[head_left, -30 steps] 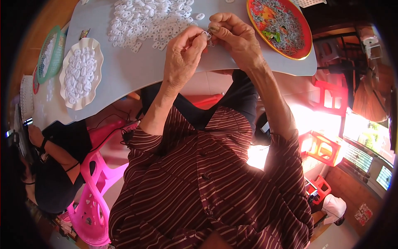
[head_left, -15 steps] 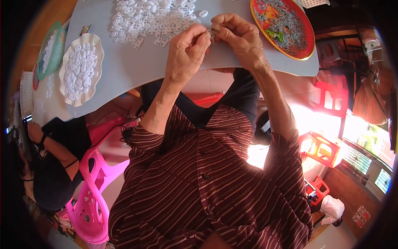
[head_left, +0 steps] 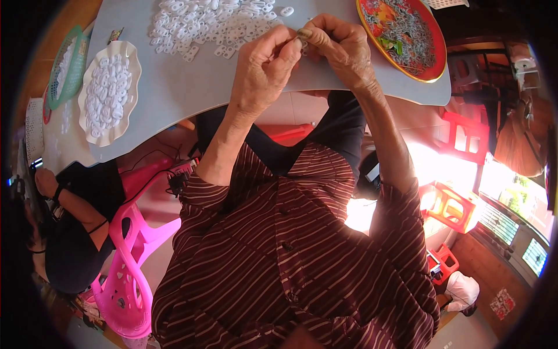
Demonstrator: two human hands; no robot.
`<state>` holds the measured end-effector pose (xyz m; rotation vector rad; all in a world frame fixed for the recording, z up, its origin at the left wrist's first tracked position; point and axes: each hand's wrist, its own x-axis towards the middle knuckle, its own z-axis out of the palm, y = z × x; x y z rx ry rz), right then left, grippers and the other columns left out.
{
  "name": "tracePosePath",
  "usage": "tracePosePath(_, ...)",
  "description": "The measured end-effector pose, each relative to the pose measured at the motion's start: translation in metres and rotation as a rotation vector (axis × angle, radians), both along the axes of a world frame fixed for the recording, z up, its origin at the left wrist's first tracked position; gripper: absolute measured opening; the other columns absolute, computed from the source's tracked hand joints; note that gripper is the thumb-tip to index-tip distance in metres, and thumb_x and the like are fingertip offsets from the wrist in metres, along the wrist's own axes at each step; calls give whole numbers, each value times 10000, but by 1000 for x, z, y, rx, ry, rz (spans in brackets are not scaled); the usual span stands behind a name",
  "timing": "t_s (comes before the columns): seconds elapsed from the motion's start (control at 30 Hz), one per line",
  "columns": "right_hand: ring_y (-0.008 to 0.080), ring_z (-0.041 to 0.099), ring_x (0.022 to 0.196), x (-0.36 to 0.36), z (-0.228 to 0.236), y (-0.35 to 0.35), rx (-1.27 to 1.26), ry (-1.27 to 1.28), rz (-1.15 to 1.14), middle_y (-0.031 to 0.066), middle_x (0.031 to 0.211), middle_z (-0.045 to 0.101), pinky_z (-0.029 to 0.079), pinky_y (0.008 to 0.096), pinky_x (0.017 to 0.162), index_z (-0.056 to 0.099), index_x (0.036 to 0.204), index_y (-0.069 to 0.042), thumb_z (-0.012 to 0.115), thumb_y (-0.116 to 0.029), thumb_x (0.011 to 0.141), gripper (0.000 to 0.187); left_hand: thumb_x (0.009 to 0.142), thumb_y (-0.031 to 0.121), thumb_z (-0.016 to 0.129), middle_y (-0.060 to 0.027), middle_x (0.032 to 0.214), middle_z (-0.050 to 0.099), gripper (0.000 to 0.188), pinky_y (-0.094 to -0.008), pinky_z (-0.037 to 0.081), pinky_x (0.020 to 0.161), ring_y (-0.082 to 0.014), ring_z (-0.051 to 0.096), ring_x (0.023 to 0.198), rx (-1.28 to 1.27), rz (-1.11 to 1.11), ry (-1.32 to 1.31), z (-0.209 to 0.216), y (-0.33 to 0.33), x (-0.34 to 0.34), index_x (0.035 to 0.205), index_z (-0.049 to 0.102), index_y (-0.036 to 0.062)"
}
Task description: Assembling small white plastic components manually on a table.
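Over the table's near edge, my left hand [head_left: 263,72] and my right hand [head_left: 343,52] meet fingertip to fingertip. Both are closed in a pinch around a small piece mostly hidden by the fingers; its kind cannot be made out. Just beyond my left hand spreads a loose pile of small white plastic pieces with holes [head_left: 200,26]. One white piece [head_left: 287,11] lies apart from it. Right of my right hand is a round red and yellow tray [head_left: 440,58] heaped with small grey metal-looking parts [head_left: 410,35], a green bit [head_left: 392,46] among them.
On the left, a scalloped cream dish [head_left: 136,72] holds more white pieces, beside a green mesh basket [head_left: 81,64]. Another person's arm [head_left: 81,208] is at lower left, near a pink chair [head_left: 136,279]. Red stools [head_left: 459,203] stand at right.
My joined fingertips have shifted slightly up and to the right, still pinched together. The view has moved a little, so the dish and tray sit slightly differently in it.
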<state>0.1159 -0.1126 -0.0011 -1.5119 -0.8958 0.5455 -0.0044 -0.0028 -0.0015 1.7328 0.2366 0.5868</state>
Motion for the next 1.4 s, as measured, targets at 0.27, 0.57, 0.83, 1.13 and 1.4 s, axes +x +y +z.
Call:
tracePosePath(0.27,49,489,568,2,5,0,-2,85,33,-11,618,555,408,204,523,638,837,-2,614,-235,884,238,879,113,548,4,612,535,114,-211,407,521,-56,497,571,-37,21,-68,-3,-2,2,848,574,7)
tracePosePath(0.57,49,507,599,-8,4,-1,37,67,1,-2,661,587,426,208,552,632,838,1,629,-210,874,214,882,112,553,8,617,514,116,-210,396,527,-46,452,578,-13,18,-39,-3,0,0,844,570,4)
tracePosePath(0.83,58,526,628,-19,4,4,125,62,-88,12,694,605,452,208,580,612,832,10,635,-178,869,193,894,118,554,6,648,531,123,-220,394,528,-54,465,600,-38,62,-93,-3,2,2,861,569,1)
tracePosePath(1.13,81,547,610,-15,0,1,248,353,-145,37,718,602,462,216,607,577,882,19,591,-149,896,169,825,49,533,-133,831,606,160,-395,439,744,-308,540,790,1126,-6,-55,26,53,50,974,590,44)
tracePosePath(1.4,65,527,597,-14,-8,2,292,276,-140,27,720,597,440,204,577,596,887,13,605,-161,887,175,740,6,600,-125,886,537,243,-403,420,783,-324,478,874,1241,-307,113,10,80,75,971,533,31)
